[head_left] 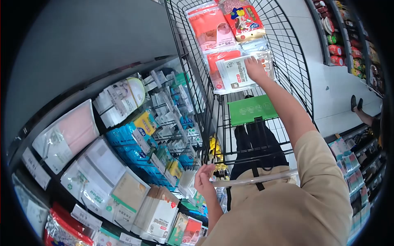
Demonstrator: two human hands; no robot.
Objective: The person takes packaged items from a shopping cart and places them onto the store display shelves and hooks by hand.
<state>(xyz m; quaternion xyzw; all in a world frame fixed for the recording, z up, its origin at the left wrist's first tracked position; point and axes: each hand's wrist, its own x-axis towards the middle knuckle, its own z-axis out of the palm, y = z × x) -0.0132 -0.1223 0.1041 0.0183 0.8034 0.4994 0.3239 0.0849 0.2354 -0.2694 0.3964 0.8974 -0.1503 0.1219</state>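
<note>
Tan shirt [266, 209] fills the near end of your view, w/ a pale bar [254, 179] running across your front. Beyond it is the black wire cart [298, 61], w/ a green panel [251, 110] at its near end.

The white packet [232, 73] lies in the cart, more or less flat on other packs, just past that panel. Your R hand [255, 70] is on its R part, so most of the packet lies to the L of your fingers. Its long axis is hard to call, as hand + neighboring packs hide the R edge. Fingers are bent over it, but can't tell if they pinch or just rest. R hand's the nearer one by far; your L hand [203, 180] is way back by the L end of the bar, fingers part-curled, can't tell if it grips anything.

Past the packet, farther up the cart: red-and-clear packs [208, 26] on the L, a red snack bag [247, 22] on the R.

L of the cart, close alongside, a display rack [123, 174] of hanging packs w/ price tags [86, 217]. R side: pale tiled floor [328, 104], stocked shelves [337, 39], and another person's foot [353, 103] in the aisle.
</note>
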